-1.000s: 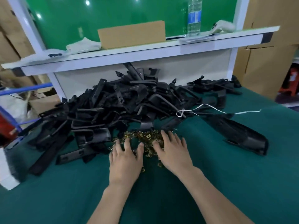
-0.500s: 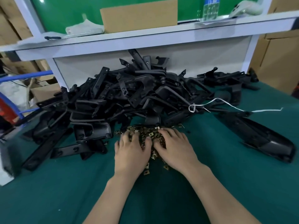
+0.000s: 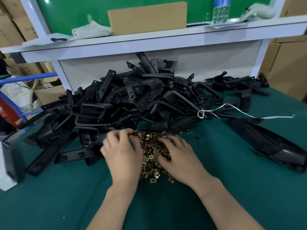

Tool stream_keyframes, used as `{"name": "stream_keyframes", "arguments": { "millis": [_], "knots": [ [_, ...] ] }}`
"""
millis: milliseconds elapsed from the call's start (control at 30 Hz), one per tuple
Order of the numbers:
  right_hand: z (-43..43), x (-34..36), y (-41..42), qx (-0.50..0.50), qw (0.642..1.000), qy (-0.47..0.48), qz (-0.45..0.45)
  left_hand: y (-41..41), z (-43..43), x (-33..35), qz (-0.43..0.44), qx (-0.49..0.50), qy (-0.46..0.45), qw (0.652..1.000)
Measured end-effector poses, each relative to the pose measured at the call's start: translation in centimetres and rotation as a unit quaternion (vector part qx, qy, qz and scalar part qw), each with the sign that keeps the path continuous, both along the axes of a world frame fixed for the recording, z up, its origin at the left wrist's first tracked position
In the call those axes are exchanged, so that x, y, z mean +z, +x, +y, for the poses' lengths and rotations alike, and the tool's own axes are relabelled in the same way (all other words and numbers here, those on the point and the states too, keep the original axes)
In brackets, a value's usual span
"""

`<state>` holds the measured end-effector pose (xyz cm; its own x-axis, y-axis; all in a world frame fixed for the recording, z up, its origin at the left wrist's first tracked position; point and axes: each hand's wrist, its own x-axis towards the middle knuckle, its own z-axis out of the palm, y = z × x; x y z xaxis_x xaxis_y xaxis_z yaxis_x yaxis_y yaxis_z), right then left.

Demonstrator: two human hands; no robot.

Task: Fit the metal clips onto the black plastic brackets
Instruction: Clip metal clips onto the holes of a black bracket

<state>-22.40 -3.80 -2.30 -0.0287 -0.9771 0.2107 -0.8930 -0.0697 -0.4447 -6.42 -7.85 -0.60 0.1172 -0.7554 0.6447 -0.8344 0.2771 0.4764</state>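
A heap of small brass-coloured metal clips (image 3: 150, 151) lies on the green table cloth (image 3: 166, 205), right in front of a large pile of black plastic brackets (image 3: 132, 100). My left hand (image 3: 121, 153) sits on the left side of the clip heap, its fingers curled into the clips at the far edge. On the right side, my right hand (image 3: 179, 155) lies with bent fingers over the clips. Part of the heap is hidden under both hands. Several loose clips lie at the near edge.
A long black moulded part (image 3: 269, 143) lies on the cloth at the right, with a white string (image 3: 232, 110) trailing over the pile. Behind the pile rises a white shelf (image 3: 166, 40) carrying a cardboard box (image 3: 146, 17) and a bottle (image 3: 221, 12).
Both hands have drawn closer together over the clips and their fingers have curled in. The heap now reaches nearer to me. The camera has tipped down and closer.
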Motion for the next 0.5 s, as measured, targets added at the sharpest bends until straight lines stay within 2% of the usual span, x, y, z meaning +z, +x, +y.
{"name": "stream_keyframes", "arguments": {
  "millis": [67,133,233,500],
  "knots": [
    [-0.1,0.0,0.0,-0.002,1.0,-0.001,0.012,1.1,-0.7,0.1,-0.01,0.096,0.02,0.995],
    [0.0,0.1,-0.1,-0.002,1.0,-0.005,0.021,2.0,-1.1,0.0,-0.023,0.123,0.084,0.989],
    [0.2,0.2,-0.2,-0.002,1.0,-0.012,0.009,2.7,-1.3,-0.3,-0.063,0.12,0.12,0.984],
    [0.5,0.7,-0.3,0.022,0.998,-0.027,-0.048,3.4,-2.1,-0.7,-0.114,0.069,0.108,0.985]
  ]
}}
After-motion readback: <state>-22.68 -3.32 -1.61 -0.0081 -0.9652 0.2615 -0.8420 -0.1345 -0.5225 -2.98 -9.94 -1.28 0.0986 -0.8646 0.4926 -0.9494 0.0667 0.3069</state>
